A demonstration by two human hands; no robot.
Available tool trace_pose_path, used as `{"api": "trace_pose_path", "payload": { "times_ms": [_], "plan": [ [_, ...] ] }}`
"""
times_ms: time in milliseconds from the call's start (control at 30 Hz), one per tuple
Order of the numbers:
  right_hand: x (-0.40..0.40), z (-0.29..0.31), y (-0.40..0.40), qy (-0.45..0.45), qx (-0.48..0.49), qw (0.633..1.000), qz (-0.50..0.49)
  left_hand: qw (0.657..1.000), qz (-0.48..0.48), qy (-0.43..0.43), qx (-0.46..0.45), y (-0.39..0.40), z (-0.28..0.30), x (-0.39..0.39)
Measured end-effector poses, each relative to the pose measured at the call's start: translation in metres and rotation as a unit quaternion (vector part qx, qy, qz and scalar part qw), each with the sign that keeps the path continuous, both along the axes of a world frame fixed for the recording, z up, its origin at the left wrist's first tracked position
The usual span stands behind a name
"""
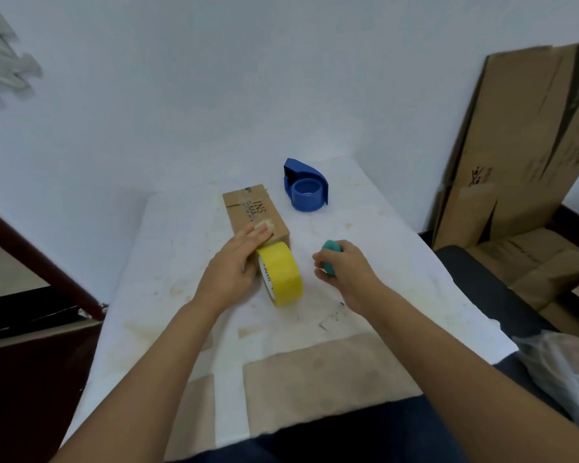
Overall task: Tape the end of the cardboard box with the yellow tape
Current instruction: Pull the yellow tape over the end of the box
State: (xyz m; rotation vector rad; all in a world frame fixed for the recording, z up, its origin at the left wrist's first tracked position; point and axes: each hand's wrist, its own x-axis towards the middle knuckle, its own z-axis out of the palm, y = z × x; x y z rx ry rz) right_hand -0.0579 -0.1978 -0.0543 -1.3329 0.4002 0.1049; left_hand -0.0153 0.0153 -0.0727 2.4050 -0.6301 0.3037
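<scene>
A small brown cardboard box [253, 210] lies on the white table [168, 262], its near end facing me. A roll of yellow tape [281, 274] stands on edge right against that near end. My left hand [231, 265] lies flat with its fingers pressing on the box's top near corner, its palm beside the roll. A crumpled bit of yellowish tape shows at my fingertips. My right hand [343, 267] hovers to the right of the roll, closed on a small teal cutter [330, 257].
A blue tape dispenser [306, 188] sits behind and right of the box. Flattened cardboard sheets [522, 145] lean on the wall at right, above a black seat. A plastic bag [569, 375] lies at the lower right. A dark wooden frame stands left.
</scene>
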Motion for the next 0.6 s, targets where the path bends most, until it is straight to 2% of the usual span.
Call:
{"api": "trace_pose_path", "payload": {
  "times_ms": [133, 267, 433, 600],
  "plan": [
    [0.002, 0.0, 0.02, -0.042, -0.071, 0.996, -0.032, 1.0, -0.018, -0.004, 0.012, 0.001, 0.002, -0.001],
    [-0.006, -0.001, 0.042, -0.059, -0.172, 0.981, 0.07, 1.0, -0.019, -0.006, 0.021, 0.003, 0.004, 0.005],
    [-0.005, 0.001, 0.045, -0.031, -0.096, 0.984, 0.149, 0.997, -0.039, -0.013, 0.068, 0.011, 0.002, 0.014],
    [-0.011, 0.002, 0.043, -0.046, -0.059, 0.987, 0.143, 0.998, -0.029, 0.001, 0.064, 0.01, 0.007, 0.015]
  ]
}}
